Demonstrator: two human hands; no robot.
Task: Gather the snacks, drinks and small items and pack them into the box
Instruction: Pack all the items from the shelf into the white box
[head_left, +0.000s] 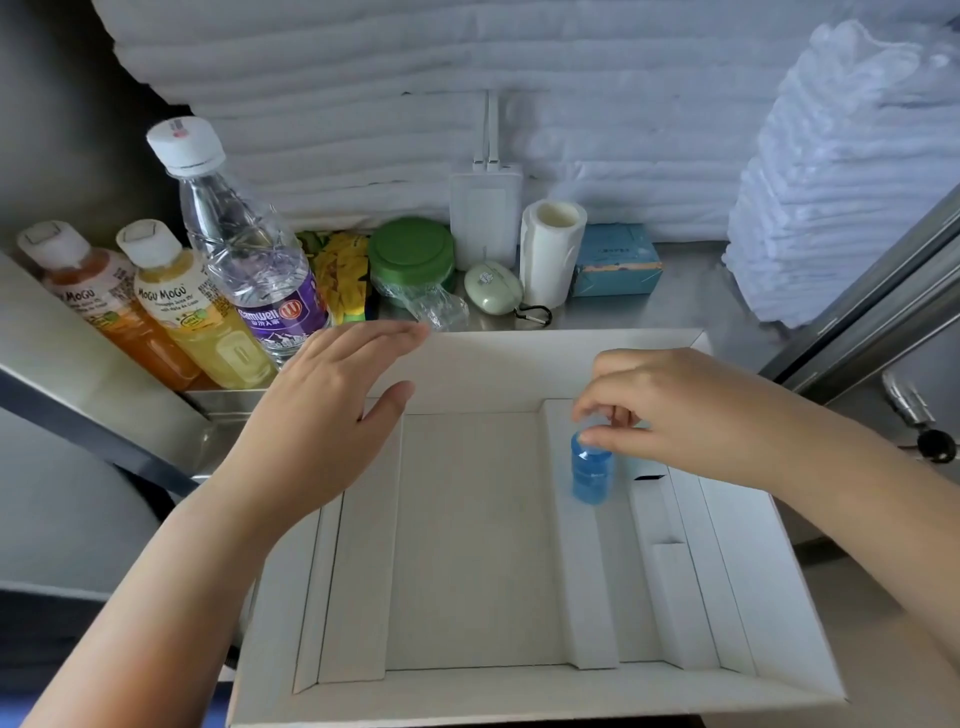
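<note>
A shallow white cardboard box (467, 691) lies open in front of me. My right hand (680, 410) pinches the top of a small blue bottle (591, 470), held upright inside the box near its far right side. My left hand (322, 410) hovers with straight fingers over the box's far left corner, holding nothing. Behind the box stand an orange juice bottle (104, 306), a yellow juice bottle (202, 312) and a clear water bottle (244, 249). A yellow snack packet (340, 270), a green-lidded jar (411, 254) and a small green oval case (492, 287) sit further back.
A white paper roll (550, 249), a teal tissue box (615, 260) and a white device with antennas (485, 208) stand on the steel shelf. Stacked white towels (841, 171) rise at right and along the back. A metal door frame (872, 312) runs at the right.
</note>
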